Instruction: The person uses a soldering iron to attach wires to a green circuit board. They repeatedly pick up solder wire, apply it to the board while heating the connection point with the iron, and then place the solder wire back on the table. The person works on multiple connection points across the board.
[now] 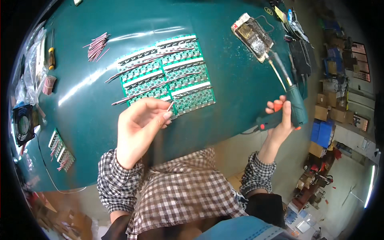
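My left hand (136, 128) is closed in a pinch on a short thin wire (171, 106), just over the near edge of a panel of green circuit boards (190, 98). Bundles of dark red and white wires (140, 93) lie across the panel's rows. Off to the right, my right hand (281, 127) is wrapped round a green soldering gun (297, 106) with an orange-red trigger. The gun's long tip and thin feed tube point away from me and reach the near end of a worn, solder-caked tray (253, 36). Whether the tip touches the tray, I cannot tell.
A loose pile of wires (97, 47) lies at the far left. Nearer the left edge are a screwdriver (51, 58), a tied wire bundle (49, 85), a black fan (24, 125) and a smaller board panel (61, 151). A black box (301, 56) sits at the right edge.
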{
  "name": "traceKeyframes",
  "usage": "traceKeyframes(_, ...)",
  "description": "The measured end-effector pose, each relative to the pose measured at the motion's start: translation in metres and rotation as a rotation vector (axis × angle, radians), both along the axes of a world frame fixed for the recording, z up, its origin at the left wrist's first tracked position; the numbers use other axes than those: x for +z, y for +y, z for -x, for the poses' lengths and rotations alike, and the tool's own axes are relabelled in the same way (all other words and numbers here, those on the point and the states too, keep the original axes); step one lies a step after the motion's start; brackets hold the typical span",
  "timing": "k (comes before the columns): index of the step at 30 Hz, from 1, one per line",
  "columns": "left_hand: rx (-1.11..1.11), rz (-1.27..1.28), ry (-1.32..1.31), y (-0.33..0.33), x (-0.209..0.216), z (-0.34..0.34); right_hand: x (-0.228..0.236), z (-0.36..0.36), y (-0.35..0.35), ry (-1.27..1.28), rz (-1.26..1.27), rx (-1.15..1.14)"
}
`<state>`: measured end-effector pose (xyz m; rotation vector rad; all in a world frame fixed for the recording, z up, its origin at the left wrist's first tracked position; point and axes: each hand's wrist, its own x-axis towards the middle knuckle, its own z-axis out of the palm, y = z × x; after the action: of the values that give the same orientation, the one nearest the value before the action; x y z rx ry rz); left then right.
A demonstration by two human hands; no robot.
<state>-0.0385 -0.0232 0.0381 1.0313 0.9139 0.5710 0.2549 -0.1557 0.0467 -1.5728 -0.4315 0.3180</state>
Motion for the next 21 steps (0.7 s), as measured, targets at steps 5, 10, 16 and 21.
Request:
traceKeyframes(5,-0.08,0.008,0.02,0.005,-0.004,0.003,0.002,0.014,-0.026,0.445,-0.145,0.231)
traceKeyframes(10,-0.112,0.036,0.079,0.011,-0.007,0.009,-0.001,0.029,-0.033,0.71,-0.253,0.393)
traceKeyframes(16,-0.114,0.056,0.065,0.017,-0.004,0.013,-0.002,0.046,-0.033,0.831,-0.267,0.425)
traceKeyframes(21,-0.147,-0.014,0.141,0.02,-0.009,0.018,-0.003,0.053,-0.034,0.801,-0.229,0.519)
